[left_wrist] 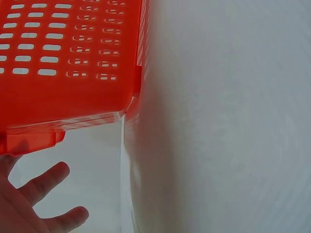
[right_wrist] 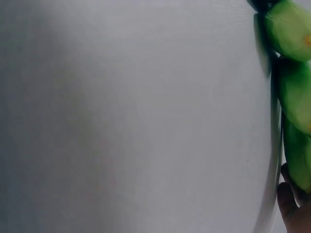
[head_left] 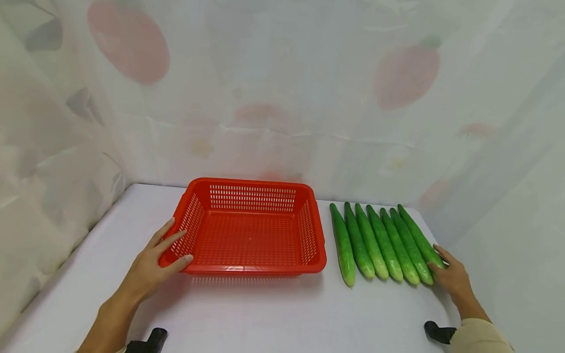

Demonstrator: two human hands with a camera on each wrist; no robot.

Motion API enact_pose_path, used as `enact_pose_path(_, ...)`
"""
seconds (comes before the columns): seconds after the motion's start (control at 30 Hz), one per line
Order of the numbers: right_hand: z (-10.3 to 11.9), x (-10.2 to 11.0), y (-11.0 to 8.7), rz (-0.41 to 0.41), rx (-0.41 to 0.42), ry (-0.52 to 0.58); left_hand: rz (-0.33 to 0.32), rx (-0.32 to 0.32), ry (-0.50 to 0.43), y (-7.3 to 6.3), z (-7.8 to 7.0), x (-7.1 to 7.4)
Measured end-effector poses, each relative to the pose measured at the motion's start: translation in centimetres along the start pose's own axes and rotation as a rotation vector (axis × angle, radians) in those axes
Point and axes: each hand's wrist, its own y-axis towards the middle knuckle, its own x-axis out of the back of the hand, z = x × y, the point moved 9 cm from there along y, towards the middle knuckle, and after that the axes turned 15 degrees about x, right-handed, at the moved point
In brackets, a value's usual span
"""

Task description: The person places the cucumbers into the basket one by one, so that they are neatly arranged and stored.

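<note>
A red plastic basket (head_left: 244, 269) with slotted walls stands on the table, nothing inside it. My left hand (head_left: 147, 272) is at its left front corner, fingers spread and fairly straight, the thumb over the rim. In the left wrist view, two fingers of that hand (left_wrist: 29, 204) extend below the basket's rim, apart from it. Several green cucumbers lie side by side to the right of the basket. At the near end of the rightmost cucumber (head_left: 417, 235), my right hand (head_left: 452, 277) pinches it between thumb and fingers; the right wrist view shows only fingertips beside a cucumber (right_wrist: 297, 155).
A white cloth covers the table (head_left: 282, 314). Pale curtains with fruit prints (head_left: 282, 98) rise behind and along both sides, close to the table's edges. Black wrist mounts (head_left: 150, 340) show near both forearms.
</note>
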Motion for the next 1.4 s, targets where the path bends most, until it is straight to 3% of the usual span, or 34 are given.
enact_pose_path(0.13,-0.4,0.4,-0.1,-0.017,-0.044,-0.068,0.002,-0.005,-0.003,0.0,-0.2,0.1)
enact_pose_path(0.27,-0.8,1.0,-0.4,-0.059,-0.106,-0.063,0.005,-0.005,-0.011,0.0,-0.3,0.1)
enact_pose_path(0.4,-1.4,1.7,-0.8,-0.138,-0.186,0.000,0.007,-0.002,-0.020,0.0,-0.1,0.0)
enact_pose_path(0.63,-2.0,2.4,-1.6,-0.288,-0.321,0.239,0.011,0.000,-0.028,0.2,0.1,-0.2)
enact_pose_path(0.73,-2.0,2.7,-1.7,-0.327,-0.351,0.268,0.011,0.002,-0.026,0.2,0.2,-0.2)
enact_pose_path(1.07,-1.6,4.1,-1.9,-0.407,-0.377,0.417,0.008,0.005,-0.021,0.2,0.2,-0.1)
enact_pose_path(1.4,0.0,5.7,-1.9,-0.324,-0.334,0.313,0.006,-0.001,-0.021,0.3,0.3,-0.1)
